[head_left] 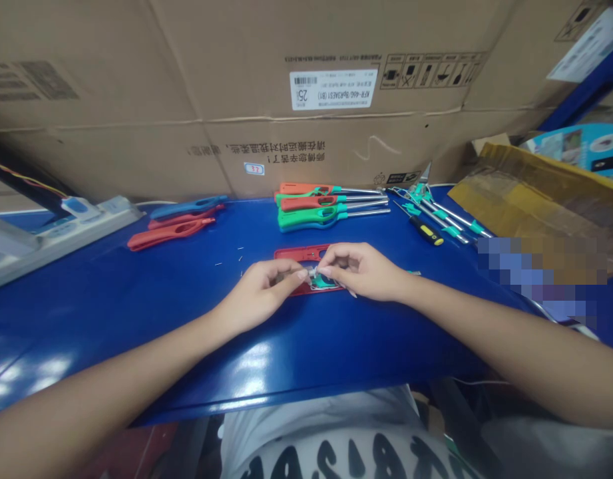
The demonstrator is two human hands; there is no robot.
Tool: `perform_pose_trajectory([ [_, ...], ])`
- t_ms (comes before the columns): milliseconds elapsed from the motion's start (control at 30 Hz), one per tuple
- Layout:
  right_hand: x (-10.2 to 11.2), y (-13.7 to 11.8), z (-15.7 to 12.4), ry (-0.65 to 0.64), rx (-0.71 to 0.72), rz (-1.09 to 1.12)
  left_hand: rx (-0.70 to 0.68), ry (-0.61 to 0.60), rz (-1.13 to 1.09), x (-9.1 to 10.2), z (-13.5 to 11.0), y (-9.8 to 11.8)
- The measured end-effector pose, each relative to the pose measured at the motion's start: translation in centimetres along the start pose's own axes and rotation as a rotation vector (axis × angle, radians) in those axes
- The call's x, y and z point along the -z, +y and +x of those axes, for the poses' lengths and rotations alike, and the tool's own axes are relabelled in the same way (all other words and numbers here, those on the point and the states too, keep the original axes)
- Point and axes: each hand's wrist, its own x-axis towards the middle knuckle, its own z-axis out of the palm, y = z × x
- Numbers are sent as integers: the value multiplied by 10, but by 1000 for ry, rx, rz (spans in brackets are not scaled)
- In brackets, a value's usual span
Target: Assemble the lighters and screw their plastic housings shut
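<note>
Over the blue table, my left hand (266, 289) is closed in a pinch on a small whitish part (312, 272). The fingertips of my right hand (369, 269) pinch the same part from its right end. Too small to name, it is partly covered by the fingers. Just below lies an open red lighter casing half (306, 291) with a green piece (320, 282) and a thin white wire inside. A second red casing half (291, 254) lies right behind the hands, partly hidden by them.
Several small screws (240, 257) lie left of my hands. Red and blue casings (179, 231) rest farther left, near a power strip (61, 233). Assembled lighters (309, 218) are stacked at the back; metal lighter tubes (443, 216) and a screwdriver (426, 231) lie right, beside a yellow-taped box (536, 199).
</note>
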Motion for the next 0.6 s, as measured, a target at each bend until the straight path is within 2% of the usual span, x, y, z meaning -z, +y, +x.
perform_pose_trajectory([
  [267, 2, 2, 4, 6, -92, 13, -11, 43, -34, 1, 0, -3],
  [600, 2, 5, 3, 10, -54, 28, -6, 41, -40, 0, 0, 1],
])
